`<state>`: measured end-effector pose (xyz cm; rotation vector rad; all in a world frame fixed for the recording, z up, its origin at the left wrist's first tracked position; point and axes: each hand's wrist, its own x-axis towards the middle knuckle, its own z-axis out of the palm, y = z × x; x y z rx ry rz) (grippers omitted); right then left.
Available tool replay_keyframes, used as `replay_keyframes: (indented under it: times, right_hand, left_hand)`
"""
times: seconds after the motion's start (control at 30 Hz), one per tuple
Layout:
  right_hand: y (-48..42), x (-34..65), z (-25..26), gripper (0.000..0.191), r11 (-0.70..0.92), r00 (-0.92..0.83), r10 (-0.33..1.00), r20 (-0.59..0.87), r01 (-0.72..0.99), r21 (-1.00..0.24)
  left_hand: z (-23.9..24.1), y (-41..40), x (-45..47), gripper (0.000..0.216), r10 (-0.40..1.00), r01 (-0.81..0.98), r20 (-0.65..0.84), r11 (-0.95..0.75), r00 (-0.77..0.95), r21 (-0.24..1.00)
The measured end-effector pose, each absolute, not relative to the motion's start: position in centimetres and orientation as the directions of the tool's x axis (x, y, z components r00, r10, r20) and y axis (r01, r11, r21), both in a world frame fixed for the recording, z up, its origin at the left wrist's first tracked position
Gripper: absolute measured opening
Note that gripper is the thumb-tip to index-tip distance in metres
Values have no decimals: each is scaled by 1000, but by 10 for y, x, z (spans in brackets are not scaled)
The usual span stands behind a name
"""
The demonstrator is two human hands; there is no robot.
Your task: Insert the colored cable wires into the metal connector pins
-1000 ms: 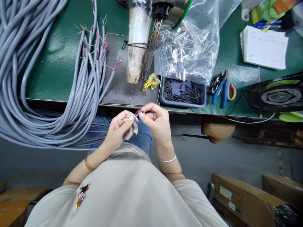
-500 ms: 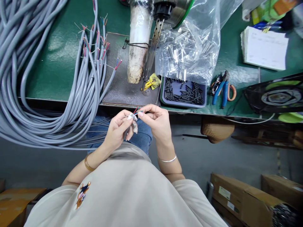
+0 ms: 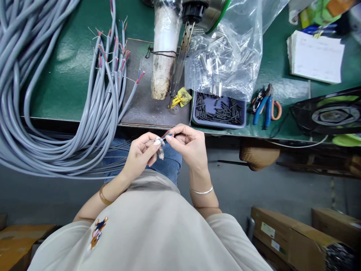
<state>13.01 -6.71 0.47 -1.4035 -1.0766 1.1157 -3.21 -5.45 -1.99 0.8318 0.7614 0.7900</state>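
My left hand [image 3: 140, 155] is closed around the end of a grey cable, with a scrap of foil shield [image 3: 160, 147] at its fingertips. My right hand [image 3: 189, 145] pinches the cable's thin coloured wires [image 3: 166, 133], red, green and blue, just in front of the bench edge. Both hands meet above my lap. A bundle of grey cables [image 3: 56, 113] with stripped coloured ends lies on the green bench top [image 3: 67, 75] to the left.
A soldering iron stand [image 3: 165, 49] sits on a dark metal plate [image 3: 141, 101]. A blue tray of black tubing pieces [image 3: 218, 111], a clear bag of metal parts [image 3: 225, 60], blue cutters [image 3: 263, 103] and a white notepad [image 3: 316, 56] lie right. Cardboard boxes [image 3: 290, 237] stand on the floor.
My hands have stayed in place; the fingers shifted slightly on the coloured wires, and my right wrist has moved a little to the right.
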Motion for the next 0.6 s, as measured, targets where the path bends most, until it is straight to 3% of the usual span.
replay_keyframes:
  times: [0.33,0.5,0.6]
  right_hand:
    - [-67,144,9,7,-66,76,996,-55,150,-986]
    - [-69,137,3,12,-148,130,982,-136,91,-985]
    - [-72,128,-2,12,-75,205,978,-42,152,-986]
  left_hand:
    - [-10,-51,-31,31,829,-219,-222,377,514,900]
    - [-6,-54,-26,33,878,-248,-209,338,429,908]
    - [-7,-55,-23,35,898,-296,-216,341,383,892]
